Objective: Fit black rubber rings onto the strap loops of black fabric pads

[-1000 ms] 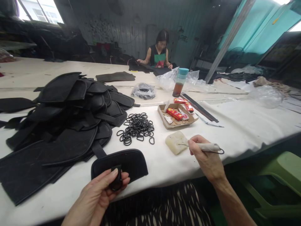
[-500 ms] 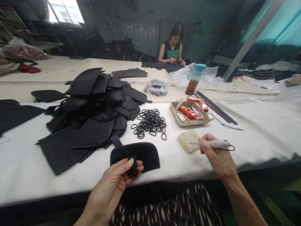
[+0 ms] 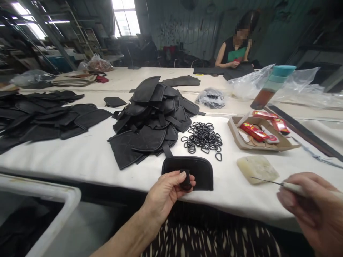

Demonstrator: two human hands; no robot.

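My left hand is closed, with thumb and fingers pinching a folded black strap. Behind it, a black piped leather-like panel with a rounded top lies at the table's near edge. On the right, my right hand wraps round the pale handle of an awl, slightly blurred. The awl's thin metal shaft points left, its tip over the near side of a yellowish wax-like block; I cannot tell whether they touch. Between the hands lies a heap of black D-rings.
A pile of black panels stands left of the rings, with another heap farther left. A cardboard tray holds red boxes. Behind it stands a bottle. A white bin is at lower left. Another person sits across the table.
The view has turned left, bringing in the bin and second heap. My right hand has drawn the awl back from the block, toward me and right. My left hand still pinches the strap.
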